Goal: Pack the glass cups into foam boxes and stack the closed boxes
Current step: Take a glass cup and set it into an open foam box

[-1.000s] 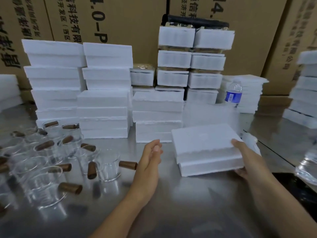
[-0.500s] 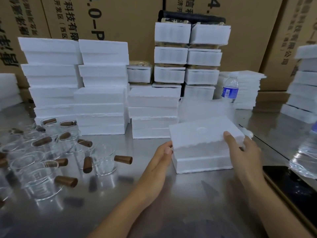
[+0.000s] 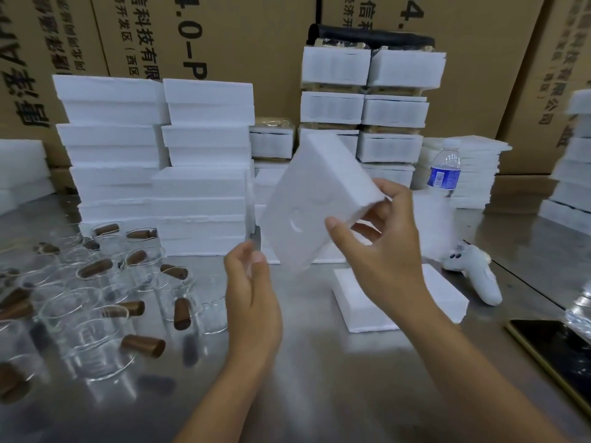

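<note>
My right hand grips a white foam box half, lifted off the table and tilted on edge, its moulded face toward me. The other foam half lies flat on the steel table below my right hand. My left hand hovers just left of the lifted half's lower corner with relaxed fingers, holding nothing. Several glass cups with brown wooden handles stand crowded on the left of the table.
Stacks of closed foam boxes line the back, with taller stacks behind and cardboard cartons against the wall. A water bottle, a white controller and a black phone lie on the right.
The foam box stood closed on the table between both hands; now my right hand has lifted its top half up and tilted it, leaving the bottom half on the table.
</note>
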Motion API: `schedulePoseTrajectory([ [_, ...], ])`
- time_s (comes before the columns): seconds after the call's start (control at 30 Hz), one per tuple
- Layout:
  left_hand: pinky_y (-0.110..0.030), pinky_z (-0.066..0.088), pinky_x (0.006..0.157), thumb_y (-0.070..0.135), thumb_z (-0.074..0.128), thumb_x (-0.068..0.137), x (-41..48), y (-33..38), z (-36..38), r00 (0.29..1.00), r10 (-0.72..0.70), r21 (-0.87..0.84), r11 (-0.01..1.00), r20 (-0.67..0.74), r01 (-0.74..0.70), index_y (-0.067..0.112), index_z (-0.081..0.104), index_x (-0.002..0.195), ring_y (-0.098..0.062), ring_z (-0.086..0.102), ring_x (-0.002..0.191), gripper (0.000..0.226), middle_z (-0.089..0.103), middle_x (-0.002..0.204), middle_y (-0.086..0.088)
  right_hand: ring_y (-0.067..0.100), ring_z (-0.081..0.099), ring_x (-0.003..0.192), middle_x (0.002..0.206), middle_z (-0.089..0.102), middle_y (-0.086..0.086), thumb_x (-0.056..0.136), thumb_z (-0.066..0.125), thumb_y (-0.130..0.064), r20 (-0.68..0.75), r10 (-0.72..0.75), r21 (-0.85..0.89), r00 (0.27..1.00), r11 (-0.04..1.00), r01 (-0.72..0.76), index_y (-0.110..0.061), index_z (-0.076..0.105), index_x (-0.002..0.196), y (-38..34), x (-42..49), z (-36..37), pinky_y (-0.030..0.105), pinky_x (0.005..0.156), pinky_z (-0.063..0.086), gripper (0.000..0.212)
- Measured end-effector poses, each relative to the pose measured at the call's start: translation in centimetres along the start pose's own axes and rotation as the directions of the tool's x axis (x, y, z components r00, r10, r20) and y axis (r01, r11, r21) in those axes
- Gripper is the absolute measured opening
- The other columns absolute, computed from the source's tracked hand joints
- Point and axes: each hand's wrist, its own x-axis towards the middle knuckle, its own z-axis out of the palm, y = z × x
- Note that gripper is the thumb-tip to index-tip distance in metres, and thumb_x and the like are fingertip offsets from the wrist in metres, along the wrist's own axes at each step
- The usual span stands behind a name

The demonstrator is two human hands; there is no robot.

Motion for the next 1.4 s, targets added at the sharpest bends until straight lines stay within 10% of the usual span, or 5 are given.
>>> schedulePoseTrajectory([
  [0.23, -0.022, 0.040, 0.089, 0.036, 0.035, 0.089, 1.1, 0.5, -1.0, 0.949, 0.108, -0.069, 0.989, -0.295, -0.134, 0.037, 0.044, 0.094, -0.003, 0.052, 0.103, 0.010, 0.052, 0.104, 0.015, 0.000, 0.054, 0.087, 0.096, 0.052, -0.021, 0.076, 0.075, -0.033, 0.281, 0.046, -0.231, 0.958, 0.973, 0.021, -0.038, 0.036, 0.120, 1.7, -0.4, 4.7, 0.011, 0.069, 0.044, 0.059],
  [0.73, -0.006, 0.041, 0.071, 0.023, 0.035, 0.093, 0.9, 1.1, -0.9, 0.904, 0.206, -0.080, 0.964, -0.375, -0.252, 0.033, 0.042, 0.091, 0.011, 0.053, 0.081, 0.013, 0.052, 0.093, 0.010, 0.026, 0.047, 0.114, 0.121, 0.052, 0.008, 0.093, 0.053, -0.022, 0.667, 0.197, -0.634, 0.719, 0.657, 0.408, -0.018, 0.041, 0.139, 6.7, -0.8, 10.1, 0.029, 0.085, 0.035, 0.048],
  [0.97, -0.009, 0.040, 0.076, 0.025, 0.036, 0.091, 1.1, 1.0, -0.9, 0.902, 0.192, -0.074, 0.968, -0.386, -0.238, 0.034, 0.042, 0.091, 0.007, 0.053, 0.083, 0.011, 0.052, 0.093, 0.010, 0.011, 0.058, 0.097, 0.110, 0.065, -0.005, 0.098, 0.045, -0.024, 0.448, 0.181, -0.379, 0.876, 0.925, 0.003, -0.021, 0.064, 0.115, 5.2, -1.5, 9.3, 0.025, 0.084, 0.044, 0.026],
  [1.17, -0.011, 0.040, 0.077, 0.025, 0.035, 0.091, 1.1, 1.1, -1.0, 0.893, 0.208, -0.064, 0.965, -0.398, -0.253, 0.034, 0.042, 0.091, 0.002, 0.053, 0.087, 0.012, 0.053, 0.093, 0.010, 0.009, 0.042, 0.077, 0.091, 0.063, -0.004, 0.088, 0.051, -0.031, 0.709, 0.143, -0.534, 0.691, 0.748, 0.393, -0.026, 0.058, 0.103, 5.0, -4.0, 8.8, 0.030, 0.065, 0.036, 0.018],
  [1.4, -0.009, 0.039, 0.076, 0.023, 0.036, 0.092, 1.2, 1.1, -1.3, 0.887, 0.248, -0.042, 0.957, -0.390, -0.286, 0.034, 0.042, 0.091, 0.006, 0.052, 0.082, 0.013, 0.053, 0.092, 0.007, 0.024, 0.056, 0.086, 0.094, 0.066, 0.003, 0.093, 0.045, -0.027, 0.599, 0.201, -0.627, 0.775, 0.720, 0.298, -0.015, 0.062, 0.098, 4.5, -4.1, 9.2, 0.032, 0.068, 0.042, 0.021],
])
